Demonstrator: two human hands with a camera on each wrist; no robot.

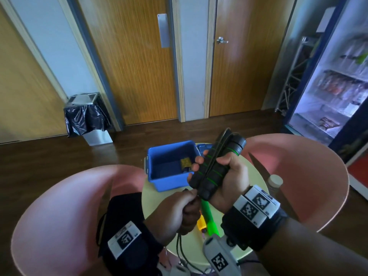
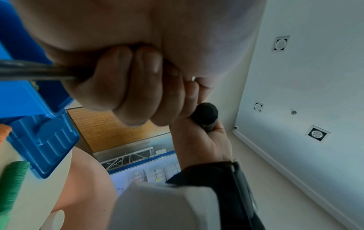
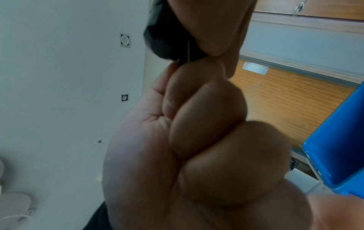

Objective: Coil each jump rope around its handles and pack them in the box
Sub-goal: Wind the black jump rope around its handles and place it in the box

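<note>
Right hand (image 1: 229, 176) clamps both handles (image 1: 215, 168); left hand (image 1: 179, 210), at 7 o'clock, pinches rope (image 1: 180, 246). Keep wraps taut.

A bin lined with a black bag (image 1: 87, 114) is standing against the wooden doors (image 1: 137, 62); a lit glass-front fridge (image 1: 338, 84) is glowing right of those doors, a metal truss (image 1: 292, 74) leaning between.
</note>
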